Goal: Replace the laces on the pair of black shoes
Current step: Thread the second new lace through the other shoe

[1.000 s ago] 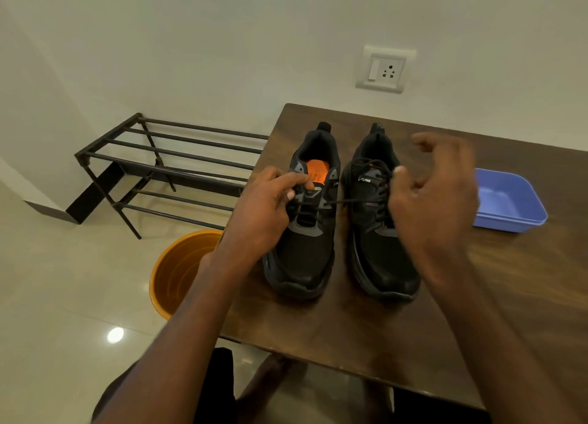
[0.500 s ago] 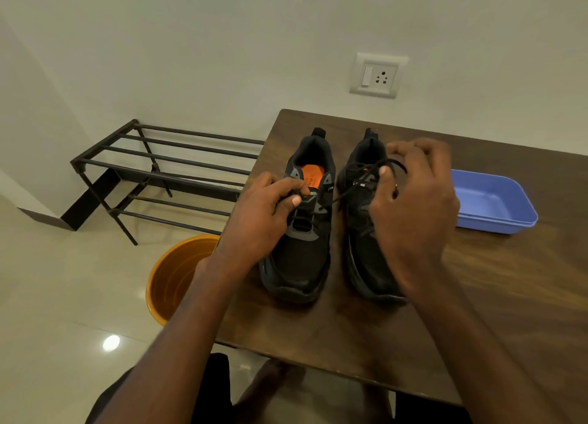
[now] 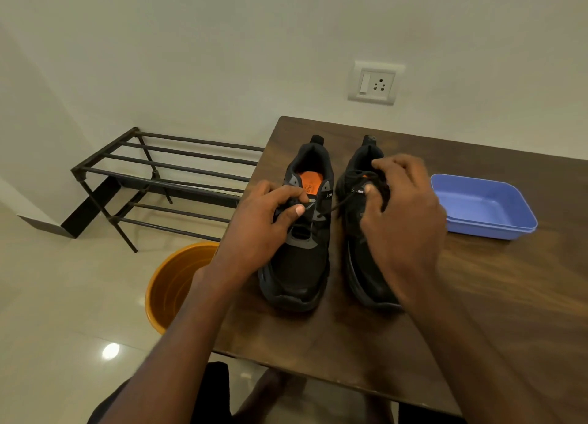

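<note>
Left hand (image 3: pixel 254 229) pinches left shoe (image 3: pixel 300 232) eyelet area; right hand (image 3: pixel 404 220) pinches black lace (image 3: pixel 342 202) stretched between, above right shoe (image 3: pixel 359 255).

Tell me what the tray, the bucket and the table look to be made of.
Tray: blue plastic by its look, with a smooth moulded rim and rounded corners. Bucket: orange, probably plastic too, with a glossy inner wall. Table: dark wood or wood-grain laminate; streaky grain shows, but which one cannot be told.

Dim warm light; floor (image 3: pixel 63 296) glare; wide-angle bowing
</note>
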